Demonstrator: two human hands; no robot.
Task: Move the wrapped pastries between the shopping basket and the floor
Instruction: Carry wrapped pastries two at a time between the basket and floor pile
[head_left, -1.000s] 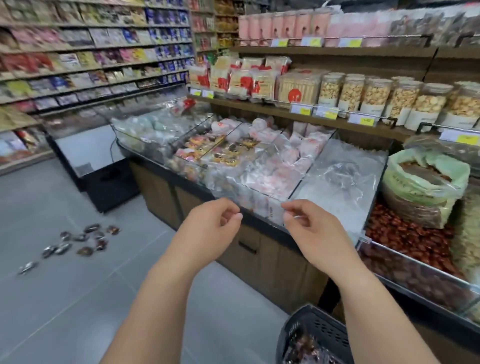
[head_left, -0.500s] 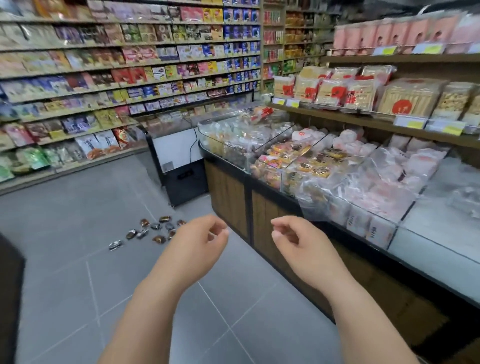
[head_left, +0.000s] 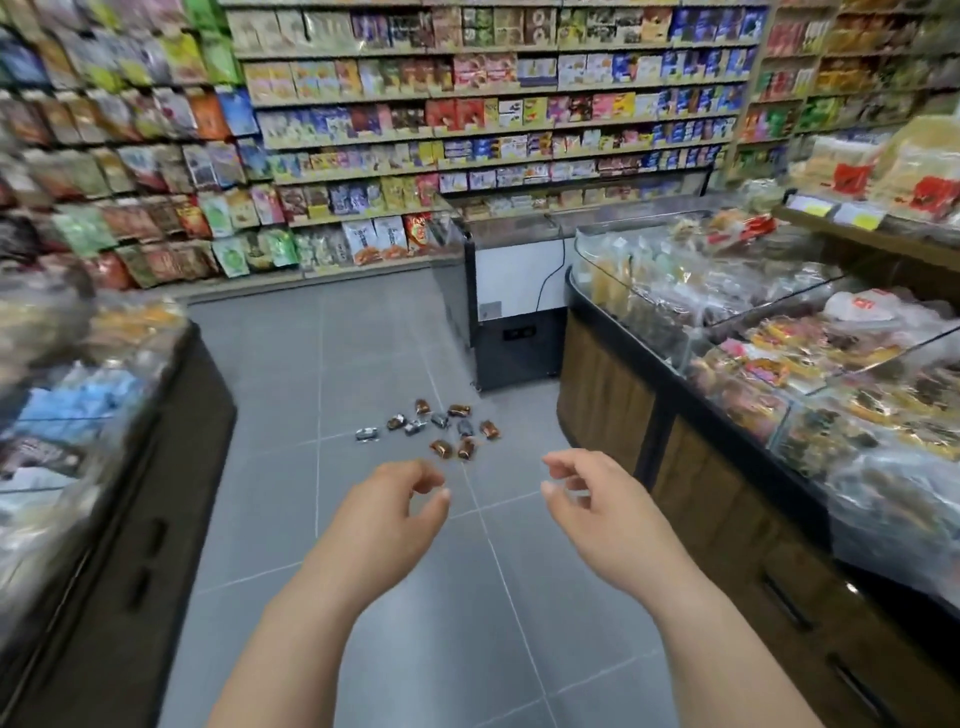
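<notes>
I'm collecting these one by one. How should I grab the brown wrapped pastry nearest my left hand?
Pinch the brown wrapped pastry across its narrow middle, from above. It lies flat on the floor at the pile's near edge; another pastry sits close on its right, so fingers likely fit front and back.

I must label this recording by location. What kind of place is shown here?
Most likely a supermarket or grocery shop. Long wall shelves packed with bagged and boxed snacks, a counter with clear bins of wrapped food, and a chest freezer all point to it.
</notes>
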